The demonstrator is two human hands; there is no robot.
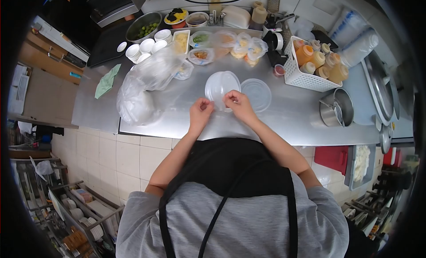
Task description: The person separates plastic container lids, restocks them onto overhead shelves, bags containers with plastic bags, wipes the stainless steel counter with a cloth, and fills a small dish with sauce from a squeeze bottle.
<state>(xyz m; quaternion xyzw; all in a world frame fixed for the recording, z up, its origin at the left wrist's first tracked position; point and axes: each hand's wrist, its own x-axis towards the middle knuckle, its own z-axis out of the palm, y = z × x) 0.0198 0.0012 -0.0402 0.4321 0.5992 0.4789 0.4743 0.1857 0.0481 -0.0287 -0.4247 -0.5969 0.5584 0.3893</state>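
A round clear plastic container (222, 84) stands on the steel counter in front of the body. My left hand (202, 110) is at its near left edge, fingertips pinched together. On the near right edge rests my right hand (238, 103), its fingers also pinched. Something thin and clear may be between the fingertips, but it is too small to make out. A round translucent lid (256, 95) lies flat just right of the container, beside my right hand. Farther left, clear plastic bags (137, 102) are heaped on the counter.
Along the back stand white cups (133, 51), a bowl of limes (144, 30), and bagged foods (200, 56). A white basket of sauce bottles (313, 78) and a metal pot (336, 108) are at the right. A green cloth (107, 81) lies far left.
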